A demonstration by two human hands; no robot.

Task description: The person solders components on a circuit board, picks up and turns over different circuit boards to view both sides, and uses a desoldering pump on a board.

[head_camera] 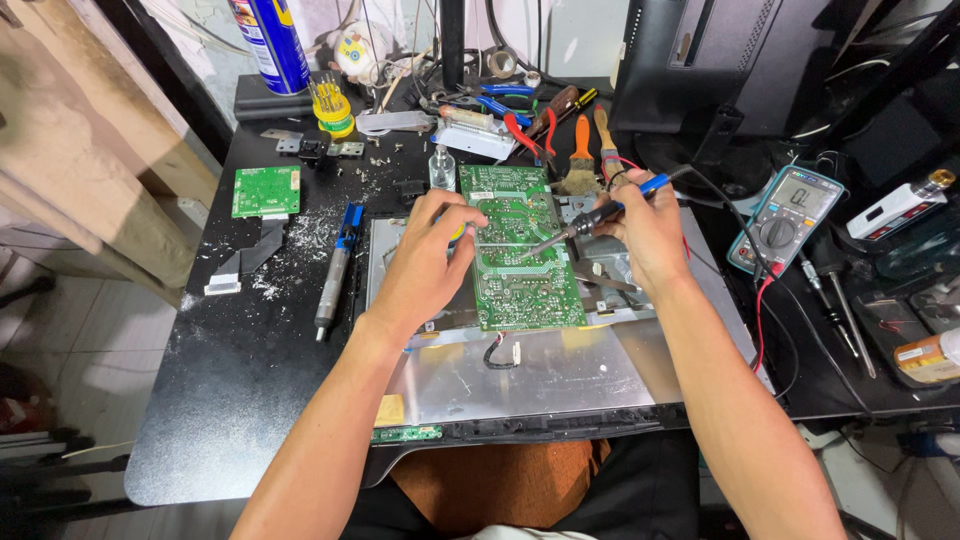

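While right hand grips soldering iron, left hand pinches circuit board — cluttered black table.

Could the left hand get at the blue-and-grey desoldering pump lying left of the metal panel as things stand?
Probably yes. The left hand rests on the green circuit board, and the desoldering pump lies just beside it on bare black table, nothing between them or on top of it.
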